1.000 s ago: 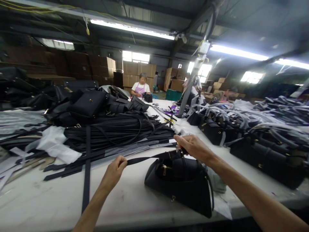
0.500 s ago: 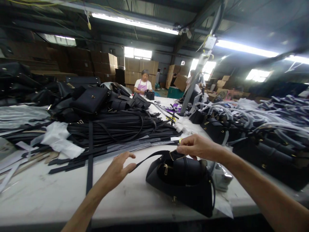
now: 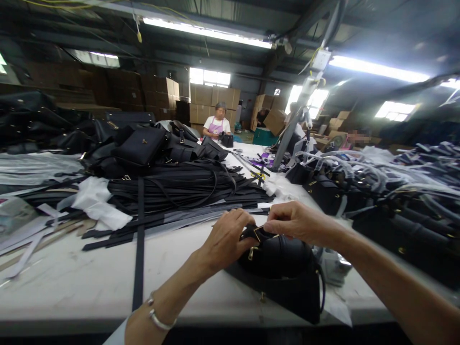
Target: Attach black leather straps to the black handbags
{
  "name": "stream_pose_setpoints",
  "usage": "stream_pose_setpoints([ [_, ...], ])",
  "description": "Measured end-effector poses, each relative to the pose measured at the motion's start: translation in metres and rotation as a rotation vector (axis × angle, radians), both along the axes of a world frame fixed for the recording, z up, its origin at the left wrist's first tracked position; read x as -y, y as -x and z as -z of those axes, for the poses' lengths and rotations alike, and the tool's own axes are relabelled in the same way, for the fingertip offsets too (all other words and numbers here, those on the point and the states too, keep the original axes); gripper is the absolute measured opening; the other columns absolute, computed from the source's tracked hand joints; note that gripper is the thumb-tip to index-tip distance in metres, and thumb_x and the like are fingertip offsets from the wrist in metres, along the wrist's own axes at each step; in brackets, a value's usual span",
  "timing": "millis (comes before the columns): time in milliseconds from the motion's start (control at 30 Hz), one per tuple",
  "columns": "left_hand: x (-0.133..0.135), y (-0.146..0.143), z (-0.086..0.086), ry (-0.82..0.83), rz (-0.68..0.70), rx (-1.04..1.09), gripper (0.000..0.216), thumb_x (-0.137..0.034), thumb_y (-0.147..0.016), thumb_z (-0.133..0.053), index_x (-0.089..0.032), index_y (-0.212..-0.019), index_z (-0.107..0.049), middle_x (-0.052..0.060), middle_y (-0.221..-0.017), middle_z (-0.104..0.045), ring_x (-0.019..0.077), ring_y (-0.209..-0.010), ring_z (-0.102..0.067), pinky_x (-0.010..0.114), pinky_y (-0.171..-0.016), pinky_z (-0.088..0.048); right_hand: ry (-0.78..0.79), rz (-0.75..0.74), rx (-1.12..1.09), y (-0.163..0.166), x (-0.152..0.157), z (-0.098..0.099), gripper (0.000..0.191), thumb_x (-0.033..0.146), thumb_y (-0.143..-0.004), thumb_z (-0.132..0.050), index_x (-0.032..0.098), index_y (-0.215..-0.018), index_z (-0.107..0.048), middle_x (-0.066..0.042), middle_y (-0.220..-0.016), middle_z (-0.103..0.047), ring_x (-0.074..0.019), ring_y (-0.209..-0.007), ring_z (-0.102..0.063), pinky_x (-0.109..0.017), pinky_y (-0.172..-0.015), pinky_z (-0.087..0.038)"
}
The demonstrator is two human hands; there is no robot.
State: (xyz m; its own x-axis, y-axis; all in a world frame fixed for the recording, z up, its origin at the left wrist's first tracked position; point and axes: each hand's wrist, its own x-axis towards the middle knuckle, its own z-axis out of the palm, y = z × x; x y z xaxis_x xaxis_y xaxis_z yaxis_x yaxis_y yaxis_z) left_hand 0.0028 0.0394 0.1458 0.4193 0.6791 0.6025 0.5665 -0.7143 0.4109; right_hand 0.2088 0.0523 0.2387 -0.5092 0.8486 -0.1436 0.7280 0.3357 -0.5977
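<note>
A black handbag (image 3: 287,292) with gold fittings lies on the white table in front of me, its mouth facing up and a gold zipper pull showing inside. My left hand (image 3: 230,237) is closed on the bag's black strap, thumb and fingers pinching it close to a gold buckle (image 3: 258,235). On the other side of that buckle, my right hand (image 3: 291,219) pinches the strap end with the buckle. Part of the strap is hidden behind my left fingers.
Long black straps (image 3: 179,187) lie in a heap beyond my left hand, with black bags (image 3: 140,146) piled behind. Crumpled white paper (image 3: 98,203) sits at left. More bags with wrapped handles (image 3: 388,225) crowd the right side. A person (image 3: 217,123) works across the table.
My left hand has moved right along the strap, from its far stretch to beside the buckle. My right hand still holds the buckle end in nearly the same place.
</note>
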Motion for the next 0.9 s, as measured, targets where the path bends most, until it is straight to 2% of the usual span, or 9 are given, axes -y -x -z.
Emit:
stream_pose_setpoints([
  [100,-0.002,-0.001,0.000,-0.034,0.028,-0.055,0.009,-0.022,-0.087,-0.063,-0.020,-0.082,-0.056,0.000,-0.078,-0.063,0.0172,-0.074,-0.057,0.030,-0.069,-0.040,-0.019,-0.036,0.030,0.000,0.002,-0.003,0.034,0.050,-0.080,-0.063,0.017,-0.075,-0.067,0.003,-0.058,-0.055,-0.0097,-0.052,-0.047,-0.021,-0.046,-0.031],
  [200,-0.002,-0.002,0.002,-0.174,0.011,-0.120,0.016,-0.015,-0.092,-0.047,-0.019,-0.078,-0.052,0.001,-0.073,-0.058,0.0160,-0.066,-0.052,0.028,-0.061,-0.038,-0.113,-0.037,0.104,-0.002,0.004,-0.001,0.027,0.046,-0.076,-0.067,0.020,-0.071,-0.067,0.004,-0.058,-0.055,-0.0102,-0.055,-0.046,-0.021,-0.047,-0.029],
  [333,-0.005,0.002,0.013,-0.319,-0.013,-0.205,0.026,-0.011,-0.095,-0.033,-0.020,-0.078,-0.050,0.001,-0.072,-0.051,0.0154,-0.062,-0.048,0.027,-0.055,-0.036,-0.251,0.062,0.127,0.003,0.010,0.008,0.021,0.038,-0.075,-0.065,0.020,-0.063,-0.063,0.004,-0.056,-0.056,-0.0109,-0.054,-0.046,-0.023,-0.047,-0.028],
  [433,-0.009,0.005,0.025,-0.274,-0.028,-0.151,0.025,-0.012,-0.094,-0.034,-0.020,-0.076,-0.049,0.001,-0.071,-0.050,0.0141,-0.063,-0.049,0.024,-0.055,-0.037,-0.344,0.149,0.081,0.010,0.014,0.013,0.022,0.039,-0.077,-0.063,0.021,-0.064,-0.064,0.003,-0.058,-0.058,-0.0123,-0.055,-0.048,-0.024,-0.049,-0.030],
  [500,-0.010,0.006,0.029,-0.096,-0.058,-0.003,0.021,-0.014,-0.093,-0.037,-0.020,-0.075,-0.047,0.000,-0.070,-0.051,0.0135,-0.063,-0.052,0.023,-0.057,-0.040,-0.390,0.164,0.036,0.012,0.015,0.014,0.022,0.038,-0.079,-0.063,0.021,-0.065,-0.064,0.002,-0.061,-0.060,-0.0136,-0.058,-0.051,-0.025,-0.054,-0.034],
  [567,-0.008,0.006,0.029,0.244,-0.024,0.223,0.012,-0.023,-0.093,-0.043,-0.021,-0.081,-0.046,-0.001,-0.070,-0.054,0.0133,-0.061,-0.055,0.022,-0.053,-0.043,-0.444,0.112,-0.007,0.011,0.014,0.013,0.022,0.036,-0.080,-0.063,0.021,-0.065,-0.063,0.001,-0.065,-0.061,-0.0145,-0.063,-0.054,-0.026,-0.059,-0.037],
  [700,-0.003,0.012,0.018,0.963,0.352,0.477,0.039,-0.055,-0.092,-0.042,-0.017,-0.090,-0.051,0.000,-0.065,-0.059,0.0122,-0.048,-0.057,0.020,-0.039,-0.043,-0.475,-0.072,0.006,0.003,0.013,0.010,0.022,0.033,-0.085,-0.062,0.020,-0.066,-0.061,0.000,-0.070,-0.060,-0.0145,-0.067,-0.055,-0.027,-0.064,-0.038],
  [800,-0.005,0.014,0.012,1.220,0.501,0.528,0.067,-0.070,-0.088,-0.029,-0.011,-0.080,-0.061,0.005,-0.064,-0.063,0.0104,-0.044,-0.057,0.020,-0.040,-0.045,-0.427,-0.183,0.030,0.003,0.016,0.010,0.021,0.032,-0.087,-0.062,0.020,-0.070,-0.063,0.000,-0.073,-0.060,-0.0141,-0.067,-0.056,-0.026,-0.063,-0.039],
  [900,-0.011,0.013,0.013,1.378,0.574,0.565,0.063,-0.069,-0.084,-0.046,-0.009,-0.076,-0.064,0.004,-0.058,-0.062,0.0084,-0.040,-0.053,0.017,-0.038,-0.042,-0.397,-0.296,0.042,0.006,0.020,0.012,0.019,0.034,-0.091,-0.059,0.021,-0.079,-0.068,-0.002,-0.079,-0.063,-0.0149,-0.071,-0.058,-0.027,-0.065,-0.041],
])
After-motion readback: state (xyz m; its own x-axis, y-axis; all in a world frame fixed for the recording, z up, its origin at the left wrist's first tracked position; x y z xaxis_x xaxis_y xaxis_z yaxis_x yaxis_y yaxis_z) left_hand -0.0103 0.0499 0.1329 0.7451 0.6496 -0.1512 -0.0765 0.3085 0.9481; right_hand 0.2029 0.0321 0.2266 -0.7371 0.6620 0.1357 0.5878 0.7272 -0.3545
